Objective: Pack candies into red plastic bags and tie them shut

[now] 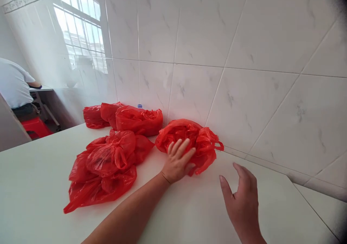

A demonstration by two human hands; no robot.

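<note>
A crumpled red plastic bag [187, 128] lies against the tiled wall, its handle loop sticking out on the right. My left hand [179, 161] is at the near side of this bag, fingers spread and seemingly resting on it. To the right, my right hand [241, 197] hovers over the white table [195, 211] with thumb and fingers apart and nothing between them. Left of my left forearm sits a knotted red plastic bag [108, 164], bulging with contents that I cannot make out. Behind it, more red bags [138, 119] are lined up along the wall.
A blue bottle cap [140, 106] peeks out behind the rear bags. White tiled wall [200, 45] bounds the table at the back. At far left a person in a white shirt [13, 81] sits on a red stool [36, 126] by another desk.
</note>
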